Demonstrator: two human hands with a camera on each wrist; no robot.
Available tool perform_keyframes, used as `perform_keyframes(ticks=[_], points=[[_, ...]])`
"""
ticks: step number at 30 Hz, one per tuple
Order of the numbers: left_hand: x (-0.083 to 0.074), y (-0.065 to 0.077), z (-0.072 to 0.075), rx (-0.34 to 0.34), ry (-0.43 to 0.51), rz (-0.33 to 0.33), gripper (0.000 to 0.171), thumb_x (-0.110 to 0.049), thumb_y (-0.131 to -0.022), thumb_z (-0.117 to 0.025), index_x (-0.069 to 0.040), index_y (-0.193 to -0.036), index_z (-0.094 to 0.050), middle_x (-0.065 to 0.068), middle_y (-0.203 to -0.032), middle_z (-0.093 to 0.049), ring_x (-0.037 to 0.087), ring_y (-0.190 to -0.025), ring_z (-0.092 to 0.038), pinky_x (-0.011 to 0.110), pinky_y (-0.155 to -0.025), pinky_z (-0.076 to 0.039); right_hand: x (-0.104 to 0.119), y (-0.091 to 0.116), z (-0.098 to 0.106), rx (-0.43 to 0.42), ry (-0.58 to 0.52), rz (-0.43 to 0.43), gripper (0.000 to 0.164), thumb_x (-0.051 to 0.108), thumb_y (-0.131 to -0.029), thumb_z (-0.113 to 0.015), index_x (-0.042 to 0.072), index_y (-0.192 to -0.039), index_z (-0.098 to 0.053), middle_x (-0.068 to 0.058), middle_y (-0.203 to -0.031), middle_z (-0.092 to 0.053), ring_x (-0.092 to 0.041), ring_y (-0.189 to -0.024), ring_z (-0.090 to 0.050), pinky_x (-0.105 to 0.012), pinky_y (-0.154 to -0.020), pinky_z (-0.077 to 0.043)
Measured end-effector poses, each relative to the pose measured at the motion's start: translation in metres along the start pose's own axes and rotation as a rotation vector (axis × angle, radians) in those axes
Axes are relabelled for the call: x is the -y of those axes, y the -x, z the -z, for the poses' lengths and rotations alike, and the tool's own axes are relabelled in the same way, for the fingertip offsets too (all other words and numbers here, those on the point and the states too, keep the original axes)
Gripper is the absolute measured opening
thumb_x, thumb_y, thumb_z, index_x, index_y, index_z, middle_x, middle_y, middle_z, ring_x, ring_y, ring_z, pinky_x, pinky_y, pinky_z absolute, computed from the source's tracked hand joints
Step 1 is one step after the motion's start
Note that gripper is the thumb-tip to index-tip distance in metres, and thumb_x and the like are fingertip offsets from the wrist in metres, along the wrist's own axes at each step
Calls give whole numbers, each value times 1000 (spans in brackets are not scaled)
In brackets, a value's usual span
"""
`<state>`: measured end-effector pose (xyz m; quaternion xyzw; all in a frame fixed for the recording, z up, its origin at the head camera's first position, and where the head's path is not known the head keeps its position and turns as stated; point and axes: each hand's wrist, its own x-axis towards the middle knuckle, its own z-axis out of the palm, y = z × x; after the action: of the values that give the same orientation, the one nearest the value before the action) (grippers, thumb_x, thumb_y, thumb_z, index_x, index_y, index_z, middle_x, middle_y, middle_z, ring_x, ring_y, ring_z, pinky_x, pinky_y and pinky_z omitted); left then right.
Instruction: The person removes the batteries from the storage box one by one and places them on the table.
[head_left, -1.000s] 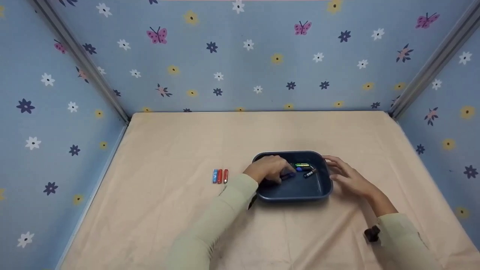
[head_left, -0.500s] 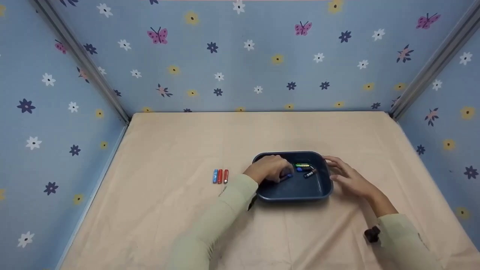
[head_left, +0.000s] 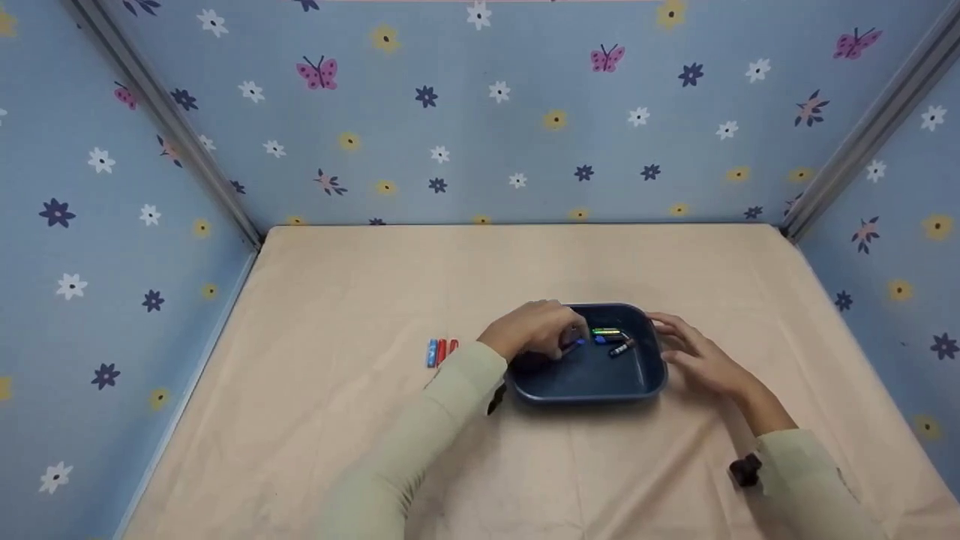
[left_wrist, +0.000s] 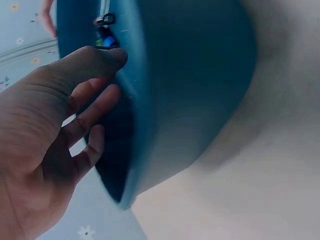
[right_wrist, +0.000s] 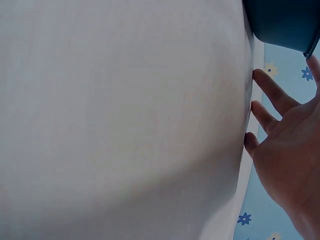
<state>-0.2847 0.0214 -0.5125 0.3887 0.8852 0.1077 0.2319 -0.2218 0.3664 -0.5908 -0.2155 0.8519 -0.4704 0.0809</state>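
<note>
A dark blue plastic bin [head_left: 589,400] stands on the cloth-covered table. My left hand [head_left: 534,330] reaches over its left rim and pinches a dark battery with a blue end [head_left: 574,346], mostly hidden by the fingers. To the right inside the bin lie a green-gold battery [head_left: 606,331], a dark one with blue [head_left: 604,340] and a black one with a brown end [head_left: 621,348]. My right hand [head_left: 697,358] is spread beside the bin's right wall, fingers touching the rim; in the right wrist view its lower fingertips [right_wrist: 249,137] meet the cloth.
Left of the bin, a light blue battery [head_left: 431,353] and two red batteries [head_left: 441,352] stand in a row, the last partly behind the left sleeve. Flower-patterned panels [head_left: 480,112] enclose the table at the back and sides.
My left hand has lifted slightly and shifted left with the blue-ended battery between its fingers. The left sleeve now covers part of a red battery. My right hand stays in place.
</note>
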Motion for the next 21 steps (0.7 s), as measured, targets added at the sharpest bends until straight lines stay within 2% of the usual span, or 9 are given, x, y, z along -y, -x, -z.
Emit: perform_keyframes(ticks=[2,3,6,8,9,12,21], points=[[0,4,4,-6,11,6,50,-9,-99,-83,-23,-147,-75,3,-119,-79,17,-104,-69,36,-97,-58,1,0,0,-6,13,2,62,12,-114,-63,14,-173,-43,-23,-168,-57,16,-144,-49,-13,-122,-35],[0,6,5,-7,13,9,51,-10,-99,-83,-23,-147,-74,3,-122,-80,17,-107,-71,38,-101,-59,1,0,0,-8,21,1,62,12,-114,-63,14,-173,-43,-22,-168,-56,16,-144,-48,-21,-126,-37],[0,13,8,-7,20,13,52,-13,-100,-85,-23,-149,-73,4,-129,-80,19,-117,-74,39,-107,-60,3,1,-1,-1,31,-19,61,15,-115,-63,17,-173,-42,-20,-169,-56,19,-143,-46,-54,-135,-36],[2,17,10,-17,20,15,52,-14,-100,-84,-22,-150,-73,4,-130,-80,20,-119,-74,39,-108,-60,3,1,-2,3,23,-29,61,16,-115,-62,18,-173,-42,-20,-169,-56,19,-143,-44,-75,-132,-29],[3,20,11,-26,24,15,52,-14,-100,-84,-22,-150,-73,4,-130,-80,20,-119,-74,40,-108,-60,4,1,-2,5,15,-31,61,16,-115,-62,18,-173,-42,-21,-169,-56,19,-143,-44,-80,-130,-26],[6,28,14,-59,36,14,52,-13,-99,-84,-21,-149,-73,5,-128,-81,21,-117,-75,41,-108,-60,4,0,-3,2,13,-36,61,16,-115,-63,18,-173,-42,-21,-169,-56,18,-143,-44,-85,-129,-24],[24,55,15,-181,138,-17,52,-11,-96,-86,-11,-146,-73,13,-122,-81,27,-111,-75,46,-107,-60,4,0,-3,-5,16,-37,62,14,-115,-63,17,-173,-42,-20,-171,-54,21,-140,-44,-84,-128,-26]])
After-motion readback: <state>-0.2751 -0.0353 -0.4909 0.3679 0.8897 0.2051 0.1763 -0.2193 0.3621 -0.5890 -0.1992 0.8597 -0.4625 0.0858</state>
